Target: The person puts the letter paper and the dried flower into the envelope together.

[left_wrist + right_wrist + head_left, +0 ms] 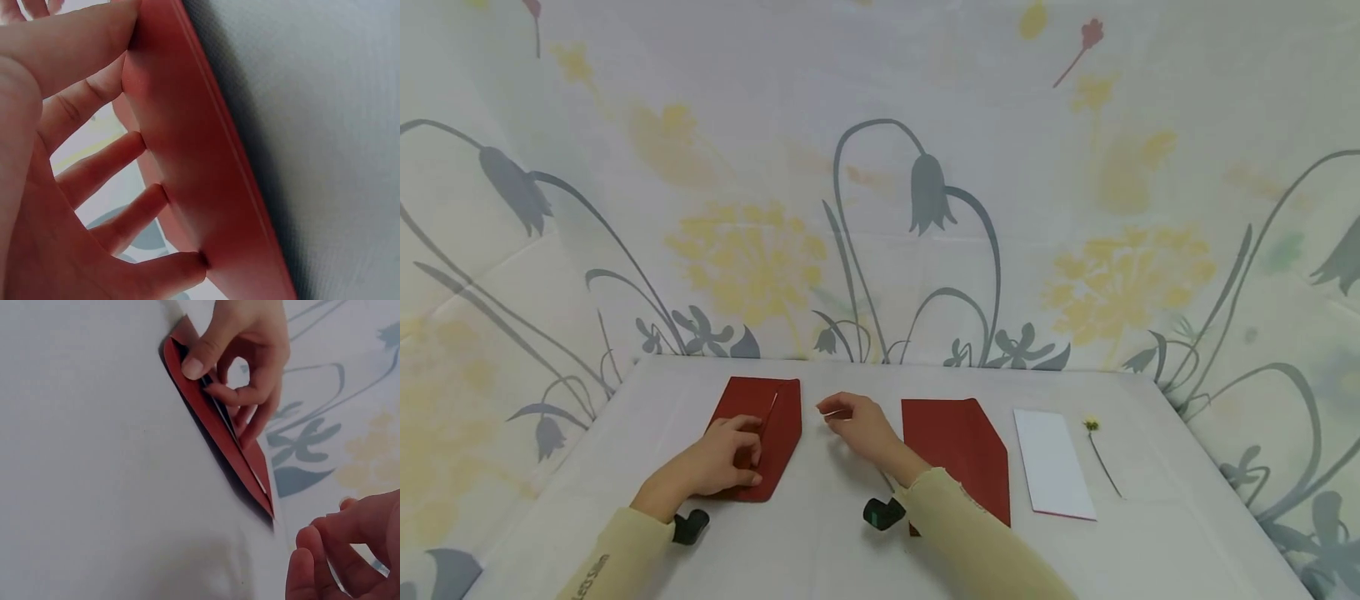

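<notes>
Currently L hand (pixel 727 456) relaxed, fingertips on L red env. (pixel 781 440); R hand (pixel 859 430) loosely bent nearby.

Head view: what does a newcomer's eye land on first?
Two bright shapes on the white table: the left red envelope, touched by the left grip, and the right red envelope, partly behind the right forearm. To their right, the small yellow flower pops beside a white card. Behind the table, the big grey bell-shaped flower print stands out, mid-backdrop.
</notes>
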`<state>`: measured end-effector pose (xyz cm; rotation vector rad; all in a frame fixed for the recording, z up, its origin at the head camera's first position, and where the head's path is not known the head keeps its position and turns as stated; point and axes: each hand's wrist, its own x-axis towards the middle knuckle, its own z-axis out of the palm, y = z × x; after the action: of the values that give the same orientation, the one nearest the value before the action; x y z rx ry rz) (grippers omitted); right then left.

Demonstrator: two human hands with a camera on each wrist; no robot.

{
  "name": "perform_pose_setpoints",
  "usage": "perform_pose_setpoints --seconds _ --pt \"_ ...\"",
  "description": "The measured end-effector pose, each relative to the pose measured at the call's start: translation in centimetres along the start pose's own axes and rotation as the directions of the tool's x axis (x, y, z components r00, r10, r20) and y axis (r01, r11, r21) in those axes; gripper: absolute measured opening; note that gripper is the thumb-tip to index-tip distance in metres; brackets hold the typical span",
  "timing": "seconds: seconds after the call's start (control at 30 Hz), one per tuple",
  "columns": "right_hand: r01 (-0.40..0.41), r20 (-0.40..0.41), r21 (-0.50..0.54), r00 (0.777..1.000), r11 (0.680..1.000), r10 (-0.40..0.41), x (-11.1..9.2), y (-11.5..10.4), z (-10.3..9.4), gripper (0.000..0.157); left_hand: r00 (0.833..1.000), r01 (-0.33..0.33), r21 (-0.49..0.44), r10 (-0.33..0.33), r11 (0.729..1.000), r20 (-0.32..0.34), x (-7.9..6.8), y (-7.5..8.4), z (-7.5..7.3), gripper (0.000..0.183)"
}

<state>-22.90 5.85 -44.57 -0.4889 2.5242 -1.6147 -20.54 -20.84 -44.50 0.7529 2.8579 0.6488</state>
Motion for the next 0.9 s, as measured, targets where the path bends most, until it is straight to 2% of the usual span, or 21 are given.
perform_pose_setpoints --seconds 0.33,0.6,0.73,0.9 --pt "-0.031 -0.009 -0.109 1.0 0.994 0.03 -1.6 2.0 -3.3 0.018 1.0 -0.005 0.014 0.004 1.0 0.03 0.0 -0.1 0.1 0.03" --pt "-0.002 0.016 -0.175 1.0 0.985 0.004 -2.6 2.9 -4.9 0.013 0.999 -0.008 0.004 0.007 1.0 0.048 -0.1 0.1 0.2 0.03" --pt "0.001 0.05 -0.213 0.999 0.977 0.01 -3.1 3.4 -5.5 0.01 0.999 -0.012 0.015 0.011 1.0 0.043 -0.1 0.0 0.1 0.031" --pt "-0.046 0.109 -0.233 0.991 0.971 0.073 -3.4 4.0 -5.6 0.016 0.999 -0.015 0.013 0.015 1.0 0.041 0.0 0.0 0.1 0.031"
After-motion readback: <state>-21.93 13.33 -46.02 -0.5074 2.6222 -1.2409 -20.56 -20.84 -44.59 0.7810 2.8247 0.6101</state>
